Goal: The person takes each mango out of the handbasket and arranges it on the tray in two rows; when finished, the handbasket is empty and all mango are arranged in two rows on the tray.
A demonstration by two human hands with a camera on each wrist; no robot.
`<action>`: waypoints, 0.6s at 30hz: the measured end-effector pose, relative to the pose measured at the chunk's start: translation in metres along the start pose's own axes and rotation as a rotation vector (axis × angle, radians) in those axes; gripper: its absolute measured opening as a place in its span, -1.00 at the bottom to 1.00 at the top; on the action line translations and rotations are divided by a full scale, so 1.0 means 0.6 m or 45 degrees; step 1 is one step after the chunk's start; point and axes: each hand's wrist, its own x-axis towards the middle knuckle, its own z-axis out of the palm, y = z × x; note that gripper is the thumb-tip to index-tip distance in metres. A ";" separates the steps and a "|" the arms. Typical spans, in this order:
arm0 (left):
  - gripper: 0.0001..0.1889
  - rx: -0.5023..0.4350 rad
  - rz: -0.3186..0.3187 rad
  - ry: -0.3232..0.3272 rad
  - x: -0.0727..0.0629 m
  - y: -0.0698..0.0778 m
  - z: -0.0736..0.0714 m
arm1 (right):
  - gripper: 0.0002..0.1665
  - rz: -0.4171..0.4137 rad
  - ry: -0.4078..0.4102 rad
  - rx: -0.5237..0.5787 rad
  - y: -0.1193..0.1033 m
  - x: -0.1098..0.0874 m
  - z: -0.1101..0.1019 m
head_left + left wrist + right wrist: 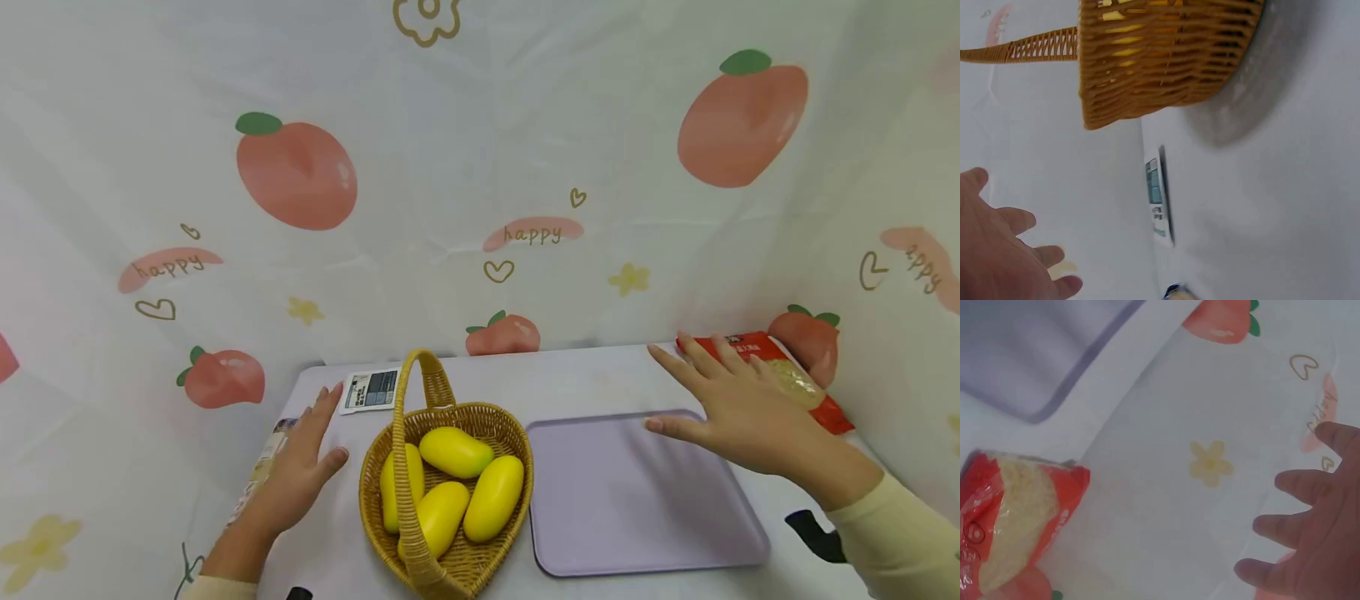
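1. Four yellow mangoes (455,452) lie together inside the wicker basket (480,567), which stands on the counter (562,379).
2. The left hand (298,471) hovers beside the basket, its grip wide and holding nothing.
3. The right hand (738,412) is raised near the tray (637,508) and the red bag (797,377), its grip also wide (fingers spread, nothing held).
4. With every visible mango in the basket, handling seems either unstarted or finished; I cannot tell which, nor what is left.
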 end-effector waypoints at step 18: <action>-0.33 -1.111 -0.065 -0.083 -0.054 -0.036 0.138 | 0.17 -0.096 0.117 0.206 -0.032 -0.016 0.020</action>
